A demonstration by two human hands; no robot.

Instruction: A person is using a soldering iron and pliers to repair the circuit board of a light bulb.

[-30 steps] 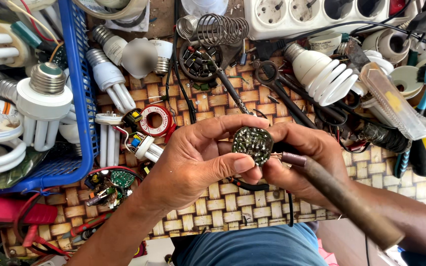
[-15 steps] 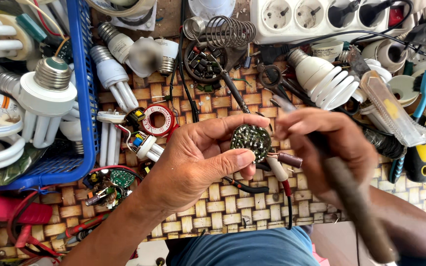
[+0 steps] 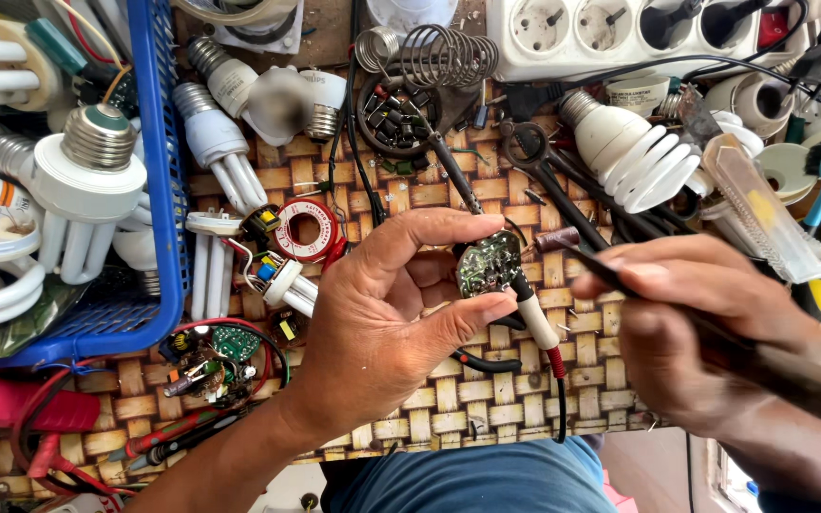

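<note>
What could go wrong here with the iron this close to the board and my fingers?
The soldering iron tip sits just right of the small round circuit board pinched in the left hand; a slip could burn its fingertips. The right hand works over loose bulbs and cables, which heat might damage.

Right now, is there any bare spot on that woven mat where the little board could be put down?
Bare mat shows below the left hand and right hand, toward the near edge beside the black wire. A smaller patch lies between the scissors and the coiled bulb. The blue basket, loose bulbs and red tape roll crowd the left.
</note>
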